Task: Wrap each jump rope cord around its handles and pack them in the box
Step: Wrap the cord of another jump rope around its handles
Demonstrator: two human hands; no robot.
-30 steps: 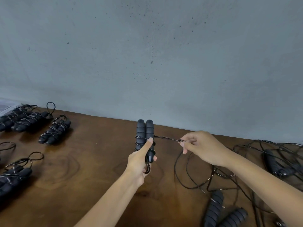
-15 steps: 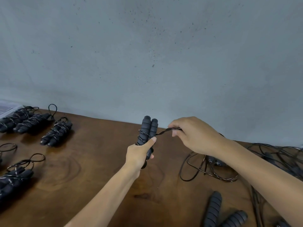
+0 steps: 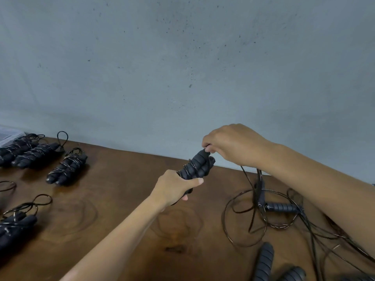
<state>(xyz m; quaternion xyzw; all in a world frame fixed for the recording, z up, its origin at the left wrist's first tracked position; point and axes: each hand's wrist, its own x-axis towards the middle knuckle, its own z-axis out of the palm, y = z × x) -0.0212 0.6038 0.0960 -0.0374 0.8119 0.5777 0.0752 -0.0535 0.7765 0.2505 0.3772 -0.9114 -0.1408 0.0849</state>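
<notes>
Left hand [image 3: 174, 186] grips the lower end of a pair of black foam jump rope handles [image 3: 197, 165], fingers curled round them, thumb laid across the front. Handles are held side by side above the wooden table [image 3: 113, 199], tilted up and to the right, with a few turns of cord [image 3: 257, 179] around their middle.

Right hand [image 3: 233, 145] sits at the top end of the handles, fingertips pinching the cord against the tip (exact finger placement is hidden under the knuckles). From that hand the cord drops to the table and runs into loose loops at the right, tangled with another unwrapped handle [image 3: 282, 207] lying flat. Two more loose handles [image 3: 265, 260] at the bottom edge, near the right forearm.

Left side of the table: five wrapped rope bundles [image 3: 67, 167], well apart from the hands, three in a back row near the grey wall [image 3: 182, 67], others at the frame edge. A white sheet-like object [image 3: 8, 134] at far left, can't tell what it is.
</notes>
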